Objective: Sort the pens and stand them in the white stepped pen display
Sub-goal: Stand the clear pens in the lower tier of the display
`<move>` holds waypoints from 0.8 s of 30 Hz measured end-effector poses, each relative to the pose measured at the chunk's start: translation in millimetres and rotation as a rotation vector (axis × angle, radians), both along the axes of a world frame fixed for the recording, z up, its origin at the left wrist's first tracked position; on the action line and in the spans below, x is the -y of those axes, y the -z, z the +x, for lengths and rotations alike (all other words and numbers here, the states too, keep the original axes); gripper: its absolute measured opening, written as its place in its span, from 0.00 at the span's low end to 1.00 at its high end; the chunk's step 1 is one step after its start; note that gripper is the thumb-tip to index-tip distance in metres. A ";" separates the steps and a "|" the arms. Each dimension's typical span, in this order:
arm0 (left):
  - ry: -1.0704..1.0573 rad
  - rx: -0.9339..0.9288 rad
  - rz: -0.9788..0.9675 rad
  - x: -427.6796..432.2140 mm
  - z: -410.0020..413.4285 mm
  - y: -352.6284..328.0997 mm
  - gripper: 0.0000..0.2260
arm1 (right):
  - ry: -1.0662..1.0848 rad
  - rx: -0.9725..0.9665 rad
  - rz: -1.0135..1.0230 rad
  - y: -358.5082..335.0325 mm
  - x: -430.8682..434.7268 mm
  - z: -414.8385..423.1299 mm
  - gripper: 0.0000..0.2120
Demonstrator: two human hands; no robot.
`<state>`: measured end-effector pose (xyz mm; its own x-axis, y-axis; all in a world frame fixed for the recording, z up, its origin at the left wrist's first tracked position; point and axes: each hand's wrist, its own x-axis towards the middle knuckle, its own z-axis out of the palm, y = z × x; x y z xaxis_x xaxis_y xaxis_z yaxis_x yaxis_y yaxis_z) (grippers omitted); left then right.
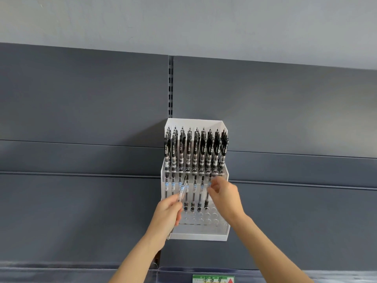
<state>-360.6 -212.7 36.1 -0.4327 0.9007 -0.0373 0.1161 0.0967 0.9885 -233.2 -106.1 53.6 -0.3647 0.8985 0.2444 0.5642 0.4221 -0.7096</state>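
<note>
The white stepped pen display stands on a dark shelf. Its upper step is packed with several black pens. A row of clear-barrelled pens stands in the lower step, where several front holes are bare. My left hand grips a clear pen by its lower end, the pen tilted up to the right over the lower row. My right hand pinches the upper part of a dark pen that stands at the right end of that row.
Dark grey shelf panels fill the wall behind, with a slotted upright above the display. A shelf edge with a green and white price label runs along the bottom.
</note>
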 end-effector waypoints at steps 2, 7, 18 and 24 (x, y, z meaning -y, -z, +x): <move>0.007 -0.030 0.016 0.9 -2.4 2.1 0.10 | 0.014 0.049 -0.019 7.2 -0.6 -2.8 0.09; -0.002 -0.013 0.032 -0.2 -6.4 6.9 0.08 | 0.044 0.077 -0.023 6.1 -2.2 -5.6 0.12; -0.021 0.008 0.050 -8.5 7.9 -0.1 0.07 | 0.028 -0.047 -0.058 2.9 23.5 12.7 0.04; -0.001 -0.139 0.043 -20.8 25.9 -0.4 0.08 | -0.070 -0.081 -0.129 -4.8 28.1 6.5 0.14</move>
